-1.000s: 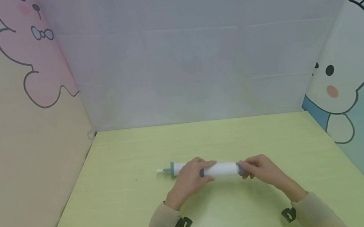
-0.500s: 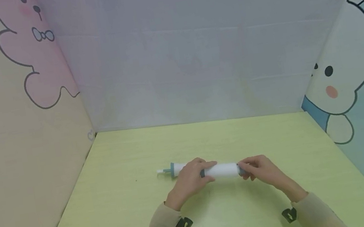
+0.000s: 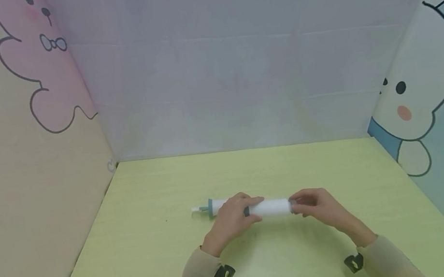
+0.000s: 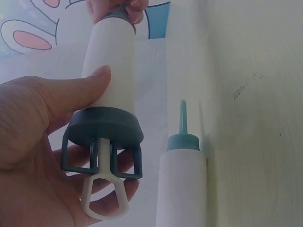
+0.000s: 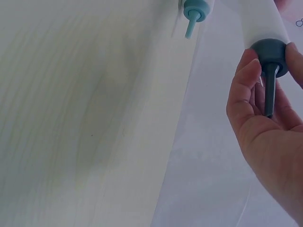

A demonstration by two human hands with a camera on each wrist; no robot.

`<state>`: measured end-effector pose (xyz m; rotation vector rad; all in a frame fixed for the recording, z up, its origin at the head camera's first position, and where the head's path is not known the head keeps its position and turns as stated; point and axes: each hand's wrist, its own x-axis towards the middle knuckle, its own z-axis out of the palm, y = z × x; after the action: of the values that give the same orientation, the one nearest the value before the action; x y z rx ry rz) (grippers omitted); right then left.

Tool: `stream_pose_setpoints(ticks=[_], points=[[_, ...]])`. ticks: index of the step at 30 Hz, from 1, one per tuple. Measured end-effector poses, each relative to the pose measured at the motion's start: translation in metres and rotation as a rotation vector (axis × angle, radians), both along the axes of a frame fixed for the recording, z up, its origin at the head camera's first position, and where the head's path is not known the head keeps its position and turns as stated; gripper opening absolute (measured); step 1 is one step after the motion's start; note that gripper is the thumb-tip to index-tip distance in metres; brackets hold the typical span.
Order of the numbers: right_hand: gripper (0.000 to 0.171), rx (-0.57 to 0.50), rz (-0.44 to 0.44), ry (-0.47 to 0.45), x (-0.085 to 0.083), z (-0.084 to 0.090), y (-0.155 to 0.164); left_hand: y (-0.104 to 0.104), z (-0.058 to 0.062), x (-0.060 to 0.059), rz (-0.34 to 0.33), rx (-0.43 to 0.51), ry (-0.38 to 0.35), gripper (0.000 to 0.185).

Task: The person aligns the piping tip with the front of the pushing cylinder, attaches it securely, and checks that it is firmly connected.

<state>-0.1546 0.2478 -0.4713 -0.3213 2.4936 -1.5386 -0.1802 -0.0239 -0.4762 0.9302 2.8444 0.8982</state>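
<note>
While two hands (image 3: 235, 219) grip one white syringe (image 3: 269, 208); a second syringe (image 4: 182, 184) lies beside.

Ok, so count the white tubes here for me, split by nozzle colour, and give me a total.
White plastic tube with dark grey nozzle, held by left hand and right hand: 1
White plastic tube with teal nozzle, lying on the green table: 1
Total: 2
</note>
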Motion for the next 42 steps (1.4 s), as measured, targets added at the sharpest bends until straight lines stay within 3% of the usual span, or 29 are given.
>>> stream_pose_setpoints(ticks=[9,16,26,31,35,42], points=[[0.033,0.029,0.009,-0.003,0.000,0.003,-0.001,0.001,0.000,-0.001,-0.005,0.006,0.005,0.045],[0.042,0.087,0.021,-0.058,-0.002,0.005,-0.003,0.001,0.002,0.000,-0.024,0.019,0.018,0.046],[0.047,0.076,0.010,-0.101,0.009,0.036,-0.016,0.000,0.004,0.000,-0.031,0.049,0.009,0.046],[0.042,-0.019,-0.009,-0.118,0.004,0.018,-0.008,-0.001,0.005,0.000,-0.031,0.058,0.012,0.046],[0.041,-0.026,-0.033,-0.059,0.001,0.003,-0.001,-0.001,0.005,0.000,-0.022,0.042,0.012,0.046],[0.044,-0.059,0.019,0.014,0.001,0.000,0.005,-0.001,0.005,-0.001,-0.008,0.012,0.009,0.047]])
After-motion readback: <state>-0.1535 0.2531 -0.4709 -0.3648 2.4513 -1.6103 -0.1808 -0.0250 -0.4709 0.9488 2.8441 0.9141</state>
